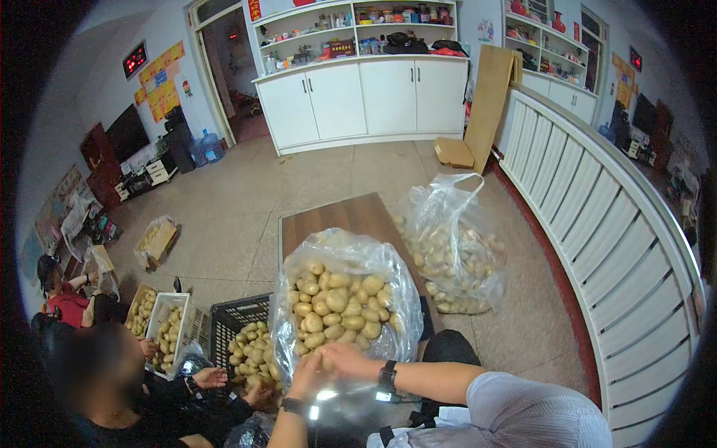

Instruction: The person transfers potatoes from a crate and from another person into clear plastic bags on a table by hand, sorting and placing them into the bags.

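Several potatoes [336, 300] lie in a large clear plastic bag [407, 317], which rests spread open on a brown wooden table [340, 213]. At the bag's near edge my left hand [306, 375] and my right hand [349, 361] meet. Both are closed about a potato [326, 364], mostly covered by the fingers. Each of my wrists wears a dark band. Left of the bag, a black crate [239, 310] holds more potatoes, and a co-worker's hand [211, 378] is held over its near side.
A tied clear bag of potatoes [455, 246] stands on the floor to the right, by a white railing [597, 216]. A white crate [173, 300] of potatoes sits at left, near two other people. White cabinets [336, 104] line the back wall.
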`<move>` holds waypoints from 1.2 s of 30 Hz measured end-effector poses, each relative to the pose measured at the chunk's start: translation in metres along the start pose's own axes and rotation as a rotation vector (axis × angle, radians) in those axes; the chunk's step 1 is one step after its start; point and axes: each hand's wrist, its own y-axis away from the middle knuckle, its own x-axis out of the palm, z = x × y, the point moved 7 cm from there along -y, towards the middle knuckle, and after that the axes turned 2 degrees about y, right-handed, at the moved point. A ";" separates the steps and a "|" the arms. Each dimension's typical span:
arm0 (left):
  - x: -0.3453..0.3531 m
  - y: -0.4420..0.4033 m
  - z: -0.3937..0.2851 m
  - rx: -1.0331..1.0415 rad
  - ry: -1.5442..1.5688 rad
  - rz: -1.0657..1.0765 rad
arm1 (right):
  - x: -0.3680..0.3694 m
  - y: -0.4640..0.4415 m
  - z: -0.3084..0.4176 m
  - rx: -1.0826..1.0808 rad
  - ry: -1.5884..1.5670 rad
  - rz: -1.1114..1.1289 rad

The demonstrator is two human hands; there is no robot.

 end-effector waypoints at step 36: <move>-0.200 0.049 0.045 -0.101 0.662 -0.771 | -0.126 0.023 -0.026 -0.158 1.067 -0.830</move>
